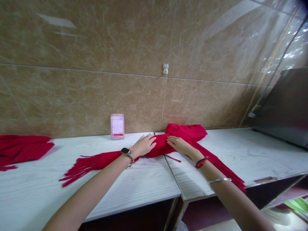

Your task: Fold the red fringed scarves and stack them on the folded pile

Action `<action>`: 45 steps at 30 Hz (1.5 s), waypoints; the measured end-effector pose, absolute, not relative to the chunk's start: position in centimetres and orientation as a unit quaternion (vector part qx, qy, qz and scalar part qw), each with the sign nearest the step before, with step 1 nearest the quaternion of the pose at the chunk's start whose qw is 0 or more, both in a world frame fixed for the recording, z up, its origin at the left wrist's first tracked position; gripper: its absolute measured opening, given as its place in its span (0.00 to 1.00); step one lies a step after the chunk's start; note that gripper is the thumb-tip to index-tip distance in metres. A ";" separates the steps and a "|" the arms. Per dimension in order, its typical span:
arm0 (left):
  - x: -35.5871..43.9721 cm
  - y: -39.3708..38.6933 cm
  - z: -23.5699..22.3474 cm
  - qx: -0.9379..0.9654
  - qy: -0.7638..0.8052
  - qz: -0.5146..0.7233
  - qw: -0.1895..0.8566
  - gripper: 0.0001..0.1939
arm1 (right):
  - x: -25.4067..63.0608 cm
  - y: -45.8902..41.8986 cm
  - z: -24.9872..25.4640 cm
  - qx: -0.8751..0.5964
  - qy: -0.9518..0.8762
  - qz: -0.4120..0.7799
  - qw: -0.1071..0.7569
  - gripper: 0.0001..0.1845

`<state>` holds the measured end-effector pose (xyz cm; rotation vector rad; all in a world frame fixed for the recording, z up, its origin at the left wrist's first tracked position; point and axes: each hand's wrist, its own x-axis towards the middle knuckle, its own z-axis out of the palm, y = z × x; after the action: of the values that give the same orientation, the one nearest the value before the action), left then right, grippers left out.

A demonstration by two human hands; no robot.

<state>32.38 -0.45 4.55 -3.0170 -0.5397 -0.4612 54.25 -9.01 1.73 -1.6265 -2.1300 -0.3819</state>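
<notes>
Had a fringed red scarf [160,146] midway along the white counter [134,189]. Rested the left hand [144,146] on it with fingers apart, the right hand [180,145] with fingers together, could not tell whether clamped. Saw other red cloth [24,149] toward the counter's left end.

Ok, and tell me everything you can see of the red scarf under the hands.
The red fringed scarf looks like soft, plain cloth. It lies loosely folded across the seam of the white wood-grain tabletop. A fringed end fans out toward the left; another strip slants right alongside the right forearm, its strands reaching the front edge. A folded part lies by the wall. The left hand and right hand rest on its middle. Overlaps hide whether it is all one piece.
</notes>
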 end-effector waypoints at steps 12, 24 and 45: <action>36.1 1.5 0.9 -0.976 -0.211 -0.054 -0.021 0.42 | 53.9 -4.7 -1.5 -0.511 -0.807 -0.296 0.008 0.13; 29.8 2.8 1.4 -0.985 -0.171 0.000 -0.005 0.42 | 47.9 -5.3 -2.9 -0.535 -0.800 -0.254 0.090 0.14; 23.0 4.5 -0.3 -0.978 -0.185 -0.090 0.027 0.42 | 40.9 -2.9 -0.3 -0.582 -0.793 -0.164 0.077 0.21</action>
<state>23.04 4.48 -0.26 -3.0213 -0.5723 -0.2794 40.92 -2.90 -0.30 -1.7434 -2.3756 -0.4914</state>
